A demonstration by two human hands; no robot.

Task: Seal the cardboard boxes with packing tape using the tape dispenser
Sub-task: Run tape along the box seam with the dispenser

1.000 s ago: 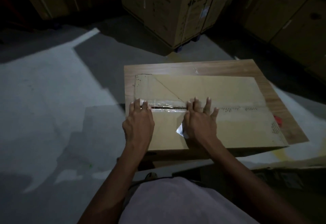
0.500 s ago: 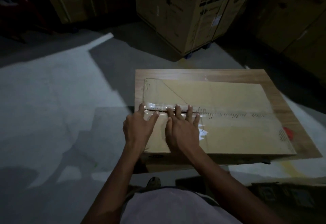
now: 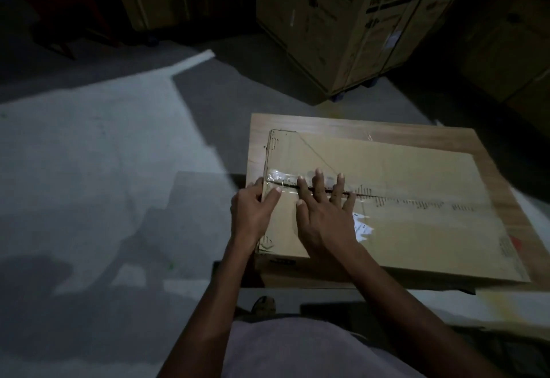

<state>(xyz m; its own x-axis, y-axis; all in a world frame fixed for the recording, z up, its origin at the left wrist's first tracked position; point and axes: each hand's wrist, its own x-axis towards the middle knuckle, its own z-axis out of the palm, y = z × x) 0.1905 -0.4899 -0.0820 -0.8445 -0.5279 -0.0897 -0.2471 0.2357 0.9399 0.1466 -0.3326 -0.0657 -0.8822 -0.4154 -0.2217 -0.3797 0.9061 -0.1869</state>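
Note:
A flat brown cardboard box (image 3: pixel 416 193) lies on a low wooden table (image 3: pixel 342 123). Clear packing tape (image 3: pixel 281 178) covers the left end of the box's centre seam. My left hand (image 3: pixel 253 214) sits at the box's left edge, thumb on top near the tape and fingers over the side. My right hand (image 3: pixel 324 211) lies flat on the lid with straight, spread fingers pressing the taped seam. A white label (image 3: pixel 361 225) shows just right of that hand. No tape dispenser is in view.
Tall printed cartons (image 3: pixel 342 20) stand behind the table, with more cartons (image 3: pixel 512 50) at the right. Grey concrete floor (image 3: pixel 104 169) stretches to the left. A dark red object (image 3: pixel 68 14) sits at far left. Flattened cardboard (image 3: pixel 491 303) lies below the table's near edge.
My right hand has slid left along the seam towards the left hand, then spread its fingers over the tape. My left hand has shifted onto the box's left edge.

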